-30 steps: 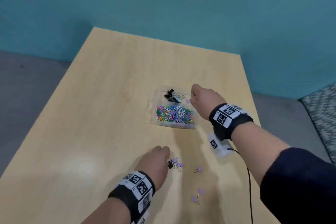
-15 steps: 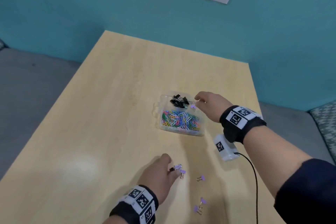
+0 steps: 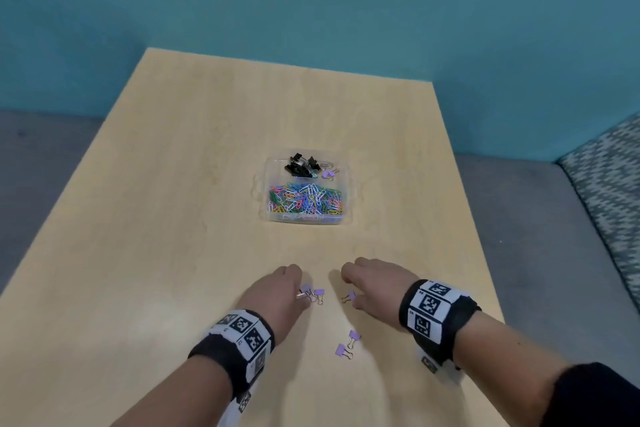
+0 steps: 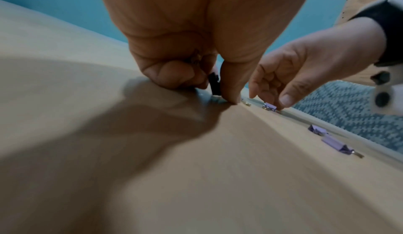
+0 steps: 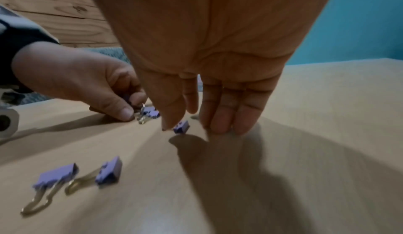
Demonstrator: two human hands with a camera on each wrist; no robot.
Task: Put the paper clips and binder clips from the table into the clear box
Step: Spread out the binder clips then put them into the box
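The clear box [image 3: 277, 184] stands mid-table; its near part holds coloured paper clips [image 3: 304, 199], its far part black binder clips [image 3: 300, 165] and one purple clip [image 3: 327, 174]. My left hand [image 3: 300, 295] rests on the table and pinches a black binder clip [image 4: 214, 84] between thumb and curled fingers, right beside two purple binder clips [image 3: 313, 293]. My right hand [image 5: 187, 129] hovers with straight fingers on either side of another purple binder clip [image 5: 181, 126]; its thumb is next to the clip, the fingers a little apart from it. Two further purple clips [image 3: 348, 343] lie nearer me.
The light wooden table [image 3: 173, 218] ends at a teal wall behind the box and drops to grey floor [image 3: 519, 204] on the right. A patterned cushion [image 3: 609, 177] sits far right. Both wrists wear black bands with markers.
My right hand came back from over the box to the near clips, and a purple clip now lies in the box. My left hand stayed by the near clips.
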